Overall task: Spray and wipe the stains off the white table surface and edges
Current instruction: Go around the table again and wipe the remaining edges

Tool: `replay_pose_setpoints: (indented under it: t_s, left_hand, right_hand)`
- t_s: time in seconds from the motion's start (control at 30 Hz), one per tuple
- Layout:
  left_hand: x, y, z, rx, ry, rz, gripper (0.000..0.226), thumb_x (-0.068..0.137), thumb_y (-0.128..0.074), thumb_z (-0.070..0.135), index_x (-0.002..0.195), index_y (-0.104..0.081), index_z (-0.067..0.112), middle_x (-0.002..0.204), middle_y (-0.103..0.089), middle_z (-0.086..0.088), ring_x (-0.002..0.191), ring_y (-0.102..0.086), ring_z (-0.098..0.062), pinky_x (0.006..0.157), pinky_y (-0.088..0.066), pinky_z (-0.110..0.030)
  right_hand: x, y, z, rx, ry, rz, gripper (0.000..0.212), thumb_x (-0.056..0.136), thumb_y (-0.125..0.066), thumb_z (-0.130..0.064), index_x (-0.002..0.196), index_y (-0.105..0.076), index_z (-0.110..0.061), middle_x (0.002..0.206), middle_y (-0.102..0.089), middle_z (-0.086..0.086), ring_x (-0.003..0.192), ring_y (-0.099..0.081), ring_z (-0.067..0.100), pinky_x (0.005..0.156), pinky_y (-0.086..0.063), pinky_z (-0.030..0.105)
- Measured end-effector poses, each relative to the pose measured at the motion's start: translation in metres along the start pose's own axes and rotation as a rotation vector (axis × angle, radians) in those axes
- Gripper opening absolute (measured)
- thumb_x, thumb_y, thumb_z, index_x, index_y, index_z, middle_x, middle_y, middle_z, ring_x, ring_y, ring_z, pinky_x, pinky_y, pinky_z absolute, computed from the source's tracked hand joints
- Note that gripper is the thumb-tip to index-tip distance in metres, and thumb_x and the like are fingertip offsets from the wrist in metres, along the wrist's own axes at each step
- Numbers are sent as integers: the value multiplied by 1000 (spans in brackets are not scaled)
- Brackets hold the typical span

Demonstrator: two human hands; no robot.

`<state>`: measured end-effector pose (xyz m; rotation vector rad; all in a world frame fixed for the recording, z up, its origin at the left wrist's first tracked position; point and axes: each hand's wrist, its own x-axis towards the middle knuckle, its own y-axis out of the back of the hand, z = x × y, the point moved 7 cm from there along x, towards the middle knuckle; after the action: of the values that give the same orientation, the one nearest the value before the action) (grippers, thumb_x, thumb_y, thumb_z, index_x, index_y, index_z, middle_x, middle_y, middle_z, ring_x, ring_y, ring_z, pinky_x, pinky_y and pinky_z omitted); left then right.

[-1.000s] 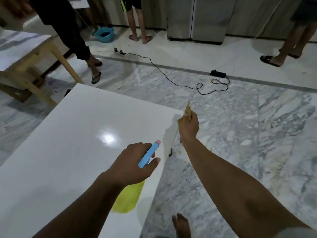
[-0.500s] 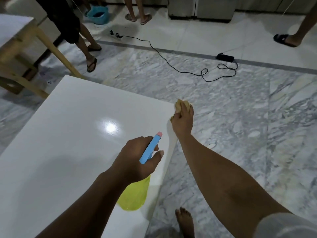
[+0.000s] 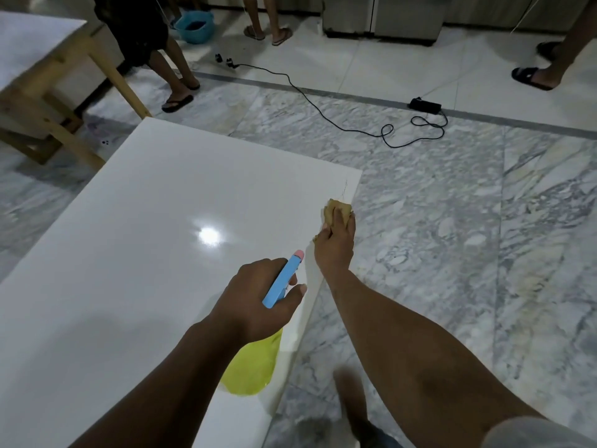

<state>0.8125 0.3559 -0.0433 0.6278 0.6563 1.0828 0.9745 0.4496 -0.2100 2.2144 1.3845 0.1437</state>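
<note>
Hands are busy at the white table [image 3: 135, 240]. From the head camera, the right hand [image 3: 336, 244] presses a tan cloth [image 3: 336, 210] on the table's right edge, near the far corner, with fingers curled over it. The left hand [image 3: 258, 302] is wrapped tight around a spray bottle [image 3: 255, 363] with a yellow body and blue top, held above the table near that same edge. A black cord [image 3: 323, 111] lies on the marble floor [image 3: 452, 221] beyond.

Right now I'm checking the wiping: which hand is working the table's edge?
The right hand, pressing the tan cloth on the white table at its right edge; the left hand only holds the spray bottle.
</note>
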Motion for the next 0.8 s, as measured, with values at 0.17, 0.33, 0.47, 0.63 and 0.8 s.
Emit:
replay_pose_setpoints:
  t_s: [0.17, 0.33, 0.47, 0.63, 0.8]
  left_hand:
    - [-76, -1, -8, 2, -45, 28, 21, 87, -61, 49, 78, -54, 32, 73, -64, -1, 65, -59, -20, 62, -47, -28]
    - [-172, -8, -30, 24, -58, -9, 20, 85, -58, 50, 72, -44, 42, 72, -61, 6, 64, -56, -15, 63, -44, -24]
    - [-247, -10, -49, 13, -1, -46, 19, 84, -59, 51, 73, -47, 41, 73, -62, 7, 65, -61, -16, 65, -51, -28]
    - [-313, -4, -74, 27, 49, -77, 24, 91, -66, 44, 74, -51, 37, 75, -66, -1, 68, -70, -25, 71, -63, -48]
    - [-353, -6, -74, 55, 25, -55, 24, 84, -58, 51, 86, -60, 27, 78, -67, 1, 71, -65, -22, 73, -60, -45]
  right_hand:
    - [-89, -11, 15, -36, 28, -1, 51, 100, -46, -18, 150, -39, -24, 166, -13, 7, 149, -27, 24, 110, -41, 45]
    - [-205, -20, 34, -19, 21, 0, 51, 101, -45, -17, 151, -37, -26, 165, -15, 5, 147, -28, 21, 103, -43, 40]
    - [-290, -26, 49, -37, 4, -12, 52, 102, -44, -18, 152, -36, -29, 165, -15, 4, 148, -25, 19, 105, -44, 41]
    - [-387, -34, 61, -42, 3, -21, 53, 101, -46, -17, 152, -35, -28, 165, -13, 6, 151, -19, 22, 109, -38, 40]
    - [-437, -41, 75, -77, -14, -70, 54, 103, -44, -21, 154, -29, -29, 166, -8, 5, 152, -15, 21, 113, -35, 39]
